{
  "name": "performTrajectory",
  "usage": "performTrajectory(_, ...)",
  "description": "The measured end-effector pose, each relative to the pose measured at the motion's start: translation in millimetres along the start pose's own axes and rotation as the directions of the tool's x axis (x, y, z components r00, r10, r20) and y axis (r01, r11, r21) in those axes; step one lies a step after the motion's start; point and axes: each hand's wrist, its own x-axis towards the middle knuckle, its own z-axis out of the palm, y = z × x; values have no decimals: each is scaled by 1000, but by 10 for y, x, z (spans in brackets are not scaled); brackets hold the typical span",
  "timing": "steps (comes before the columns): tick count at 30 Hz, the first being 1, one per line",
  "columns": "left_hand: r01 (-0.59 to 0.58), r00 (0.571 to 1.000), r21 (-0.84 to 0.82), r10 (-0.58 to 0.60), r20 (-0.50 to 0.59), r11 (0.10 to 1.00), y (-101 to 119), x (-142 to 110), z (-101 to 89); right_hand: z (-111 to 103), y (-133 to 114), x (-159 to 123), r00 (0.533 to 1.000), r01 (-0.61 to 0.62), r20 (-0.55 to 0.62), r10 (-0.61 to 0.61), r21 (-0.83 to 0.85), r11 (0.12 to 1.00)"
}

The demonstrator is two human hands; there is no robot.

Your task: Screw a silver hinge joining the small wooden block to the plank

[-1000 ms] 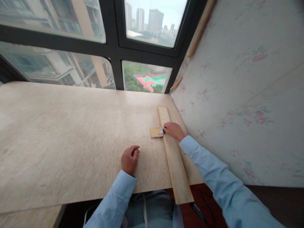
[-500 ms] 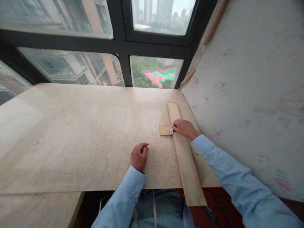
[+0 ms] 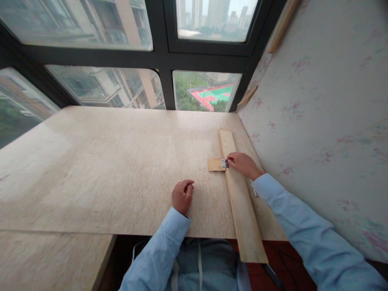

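A long wooden plank lies on the countertop, its near end jutting past the front edge. A small wooden piece rests against the plank's left side. Where the two meet sits a small metal hinge. My right hand is over the plank, thumb and fingertips pinched at the hinge's right side; whatever is between them is too small to make out. My left hand rests on the countertop left of the plank, its fingers curled closed, and their inside is hidden. A thin metal rod shows beside my right cuff.
The stone-patterned countertop runs up to dark-framed windows. A flowered wall closes off the right side. Below the plank's near end, a dark strip-like object shows over the reddish floor.
The view has turned slightly left, so everything sits a little further right. My right fingertips have shifted slightly, and more of the hinge shows. My left hand stays curled on the countertop.
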Motion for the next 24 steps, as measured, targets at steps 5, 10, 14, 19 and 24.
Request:
performTrajectory(5, -8, 1000, -6, 8, -5, 1000, -19, 3, 15, 33, 277, 18, 996, -74, -50, 74, 7, 997)
performTrajectory(10, -15, 1000, -30, 14, -9, 999, -28, 14, 28, 114, 524, -25, 994, -84, -73, 86, 21, 996)
performTrajectory(14, 4, 1000, -32, -4, -1, 999, -27, 28, 27, 212, 602, -67, 979, -141, -140, 147, 54, 989)
performTrajectory(19, 0, 1000, -37, 0, 3, 999, -36, 37, 31, 264, 684, -62, 937, -278, -206, 282, 46, 959)
performTrajectory(24, -10, 1000, -56, 10, -11, 998, -39, 36, 36, 215, 771, -51, 914, -355, -196, 354, 34, 934)
